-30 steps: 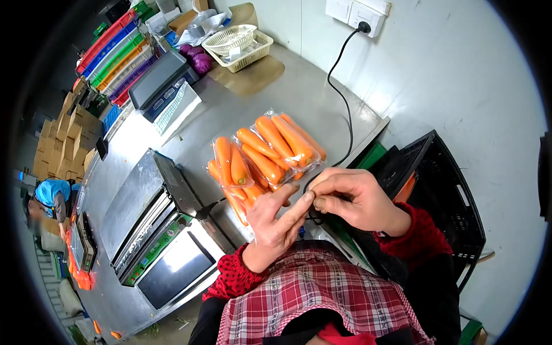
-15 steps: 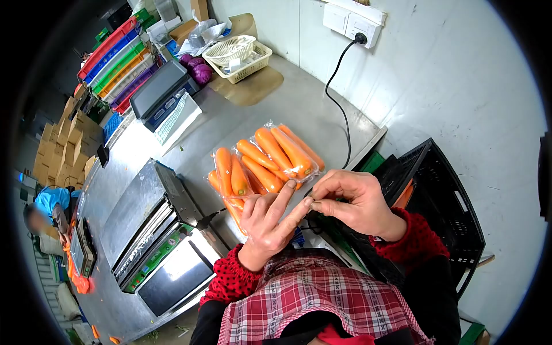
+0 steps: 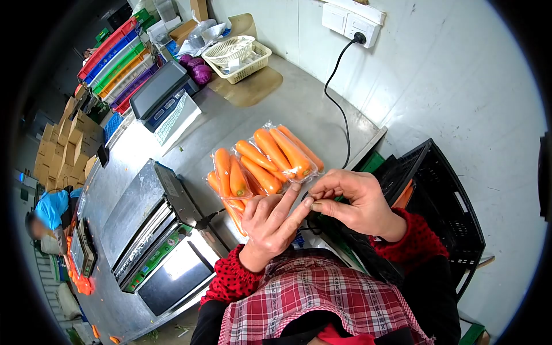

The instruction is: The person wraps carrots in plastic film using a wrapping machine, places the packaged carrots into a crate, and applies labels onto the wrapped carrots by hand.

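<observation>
My left hand (image 3: 266, 225) is held over the front edge of the metal table, index and middle fingers stretched out. My right hand (image 3: 363, 204) meets it, thumb and index finger pinched together at the tip of my left index finger. Anything inside that pinch is too small or hidden to make out. Just beyond the fingers lie carrots in clear plastic bags: one bag of carrots (image 3: 280, 150) at the right, another bag (image 3: 231, 173) at the left, partly overlapping more carrots. Neither hand grips the bags.
A wrapping machine (image 3: 158, 230) stands at the left, with a weighing scale (image 3: 164, 95) behind it. Cream baskets (image 3: 244, 66) and purple cabbages (image 3: 199, 73) sit at the back. Black crates (image 3: 445, 213) are at my right; a black cord (image 3: 340, 103) hangs from the wall socket. A co-worker (image 3: 50, 210) bends at far left.
My hands stay almost in place, fingers still meeting, with slight finger movement. At the far left, the co-worker has bent lower. The bagged carrots have not moved.
</observation>
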A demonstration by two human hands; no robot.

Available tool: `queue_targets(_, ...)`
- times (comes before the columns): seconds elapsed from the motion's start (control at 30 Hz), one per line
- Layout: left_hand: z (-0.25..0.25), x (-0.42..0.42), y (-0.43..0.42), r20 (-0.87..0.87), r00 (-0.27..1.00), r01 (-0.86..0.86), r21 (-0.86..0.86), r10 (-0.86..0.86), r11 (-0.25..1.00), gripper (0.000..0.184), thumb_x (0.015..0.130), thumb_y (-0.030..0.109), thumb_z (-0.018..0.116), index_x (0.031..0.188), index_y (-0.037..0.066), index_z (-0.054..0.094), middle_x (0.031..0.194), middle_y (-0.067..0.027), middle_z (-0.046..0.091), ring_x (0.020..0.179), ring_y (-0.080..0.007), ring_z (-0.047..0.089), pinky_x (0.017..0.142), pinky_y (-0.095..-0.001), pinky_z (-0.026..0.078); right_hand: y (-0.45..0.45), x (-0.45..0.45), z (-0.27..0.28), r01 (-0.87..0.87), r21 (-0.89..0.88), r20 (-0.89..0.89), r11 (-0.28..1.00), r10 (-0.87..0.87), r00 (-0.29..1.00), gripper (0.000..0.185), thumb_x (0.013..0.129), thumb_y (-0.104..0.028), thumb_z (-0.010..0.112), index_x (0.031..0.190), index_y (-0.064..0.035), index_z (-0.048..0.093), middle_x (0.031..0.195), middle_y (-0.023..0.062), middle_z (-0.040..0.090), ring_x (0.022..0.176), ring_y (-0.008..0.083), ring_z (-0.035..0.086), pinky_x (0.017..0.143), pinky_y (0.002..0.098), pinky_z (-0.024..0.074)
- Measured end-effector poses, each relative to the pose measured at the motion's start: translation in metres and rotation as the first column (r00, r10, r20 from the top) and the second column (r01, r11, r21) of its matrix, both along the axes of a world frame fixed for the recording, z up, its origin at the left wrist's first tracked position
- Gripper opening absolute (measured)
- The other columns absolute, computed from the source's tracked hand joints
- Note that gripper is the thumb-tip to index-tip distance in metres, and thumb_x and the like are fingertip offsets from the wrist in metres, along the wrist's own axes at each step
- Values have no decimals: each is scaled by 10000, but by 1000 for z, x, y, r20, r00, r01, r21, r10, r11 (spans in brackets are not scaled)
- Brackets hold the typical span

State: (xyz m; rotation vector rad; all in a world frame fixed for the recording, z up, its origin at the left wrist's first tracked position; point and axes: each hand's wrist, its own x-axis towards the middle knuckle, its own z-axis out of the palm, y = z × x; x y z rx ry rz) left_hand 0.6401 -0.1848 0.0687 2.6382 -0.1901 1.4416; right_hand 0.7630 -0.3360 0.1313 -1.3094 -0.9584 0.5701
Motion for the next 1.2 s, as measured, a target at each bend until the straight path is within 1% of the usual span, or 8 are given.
queue_targets(0.1, 4, -2, -5, -20, 1000, 15, -31, -16, 999, 381, 766, 85, 671, 1141, 149, 689, 1131, -93, 680, 771, -181, 591, 660, -298, 427, -5, 8, -5, -35, 48, 241, 998, 23, 970, 109, 801, 41, 708, 877, 19, 632, 852, 75, 654, 752, 130, 624, 673, 259, 502)
queue_targets(0.17, 12, -4, -10, 10, 961, 247, -471, -275, 847, 310, 779, 2, 682, 1073, 97, 703, 1094, -115, 676, 813, -190, 612, 672, -310, 457, -9, 5, -1, -9, 71, 250, 997, -9, 968, 108, 798, 53, 703, 872, 21, 631, 854, 73, 649, 757, 129, 623, 674, 257, 500)
queue_targets(0.23, 38, -20, -10, 305, 713, 483, -866, -632, 127, 139, 850, -19, 627, 954, 40, 697, 1055, -174, 616, 856, -271, 620, 732, -368, 510, -9, 1, -2, 40, 139, 79, 990, -51, 996, 122, 795, 72, 696, 877, 20, 622, 855, 56, 636, 762, 110, 609, 671, 243, 493)
queue_targets(0.3, 69, -10, -25, 774, 47, 705, -473, -631, -528, 137, 907, 140, 626, 830, 41, 680, 1051, -204, 609, 825, -316, 596, 759, -412, 494, -13, 5, -11, 53, 86, -74, 995, -46, 996, 137, 813, 120, 633, 902, 33, 574, 874, 111, 618, 730, 133, 602, 651, 246, 502)
queue_targets(0.43, 110, 14, -64, 763, -333, 730, -163, -554, -663, 154, 896, 172, 650, 960, 48, 716, 1025, -210, 618, 855, -261, 599, 720, -338, 479, -10, 1, -42, -5, -83, -110, 997, -4, 994, 112, 834, 57, 653, 911, 22, 580, 856, 83, 639, 713, 106, 595, 641, 231, 494)
queue_targets(0.57, 119, 13, -77, 772, -417, 647, -119, -480, -753, 133, 895, 160, 649, 953, 61, 716, 995, -212, 609, 845, -269, 605, 727, -332, 476, -8, -11, -65, 5, -215, -6, 977, -7, 1000, 94, 833, 12, 691, 859, 3, 601, 745, 10, 614, 637, 38, 551, 569, 197, 441)
queue_targets(1.0, 129, 0, -58, 595, -323, 653, -422, -736, -629, 171, 997, 249, 465, 871, 163, 543, 1005, -111, 571, 731, -313, 575, 670, -452, 464, -7, -11, -133, -8, -324, -90, 946, -22, 996, 109, 855, -42, 695, 884, 9, 603, 754, -2, 625, 641, 39, 554, 574, 207, 455)
queue_targets(1.2, 128, 19, -78, 748, -480, 687, -3, -458, -726, 103, 903, 63, 645, 996, 60, 690, 1014, -176, 627, 785, -252, 570, 656, -327, 463, -4, -12, -143, -39, -345, -138, 938, -10, 990, 104, 857, -41, 693, 892, 9, 609, 760, 3, 636, 648, 41, 563, 581, 209, 463)
